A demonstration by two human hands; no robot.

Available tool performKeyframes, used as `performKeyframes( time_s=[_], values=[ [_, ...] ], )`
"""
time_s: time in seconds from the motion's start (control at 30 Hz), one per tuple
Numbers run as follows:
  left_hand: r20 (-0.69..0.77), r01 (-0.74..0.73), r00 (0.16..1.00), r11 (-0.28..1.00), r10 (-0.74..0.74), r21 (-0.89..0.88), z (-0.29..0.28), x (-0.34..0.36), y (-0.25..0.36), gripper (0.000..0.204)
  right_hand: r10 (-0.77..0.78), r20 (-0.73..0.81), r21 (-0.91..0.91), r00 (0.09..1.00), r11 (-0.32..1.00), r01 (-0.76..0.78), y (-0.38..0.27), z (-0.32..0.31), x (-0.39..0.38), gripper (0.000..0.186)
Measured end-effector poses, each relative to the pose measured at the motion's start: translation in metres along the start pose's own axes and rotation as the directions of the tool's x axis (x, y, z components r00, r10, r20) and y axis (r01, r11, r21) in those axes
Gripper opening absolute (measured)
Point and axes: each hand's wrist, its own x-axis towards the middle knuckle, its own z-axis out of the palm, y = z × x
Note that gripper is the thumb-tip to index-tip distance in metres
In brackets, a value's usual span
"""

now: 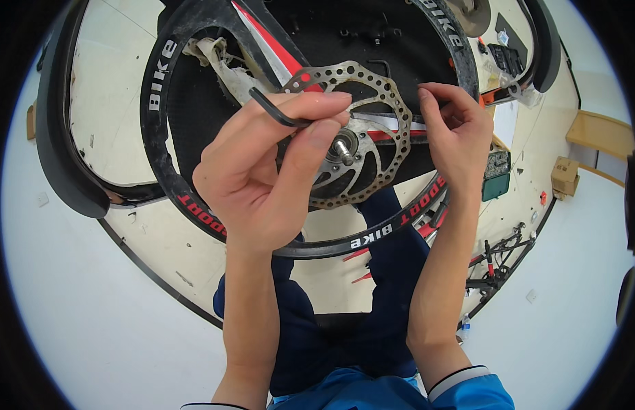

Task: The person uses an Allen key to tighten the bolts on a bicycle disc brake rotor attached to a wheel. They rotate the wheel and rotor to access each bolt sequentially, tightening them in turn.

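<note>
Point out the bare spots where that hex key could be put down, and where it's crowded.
Bare patches: pale mat below the wheel rim, and light floor beyond the mat's left edge. Crowded: the brake disc with left hand, hex key and right hand; parts lie lower right.

A small brown cardboard box [564, 176] sits on the floor at far right, near a green rectangular package [496, 186] beside the wheel
</note>
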Motion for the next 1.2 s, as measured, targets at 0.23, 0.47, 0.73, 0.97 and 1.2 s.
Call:
performKeyframes(
  time_s=[0.23,0.47,0.73,0.97,1.2],
  values=[
    [0.183,-0.386,0.919,0.89,0.349,0.242,-0.006,0.006,-0.006,0.027,-0.137,0.022,0.107,0.99,0.985,0.134,-0.021,-0.008,-0.01,0.013],
    [0.118,-0.388,0.921,0.894,0.37,0.223,0.012,-0.005,-0.006,0.029,-0.369,0.017,0.257,0.929,0.9,0.353,-0.056,0.003,-0.054,0.031],
    [0.136,-0.296,0.952,0.936,0.273,0.189,0.017,-0.004,-0.001,0.028,-0.364,-0.058,0.306,0.93,0.88,0.364,-0.058,0.015,-0.056,0.03],
    [0.241,-0.368,0.922,0.878,0.302,0.307,0.007,-0.008,0.004,0.035,-0.377,-0.047,0.333,0.925,0.867,0.371,-0.062,0.021,-0.057,0.035],
    [0.028,-0.331,0.941,0.897,0.338,0.294,0.015,-0.018,-0.002,0.025,-0.342,-0.087,0.237,0.936,0.905,0.353,-0.061,0.027,-0.06,0.033]
  ],
)
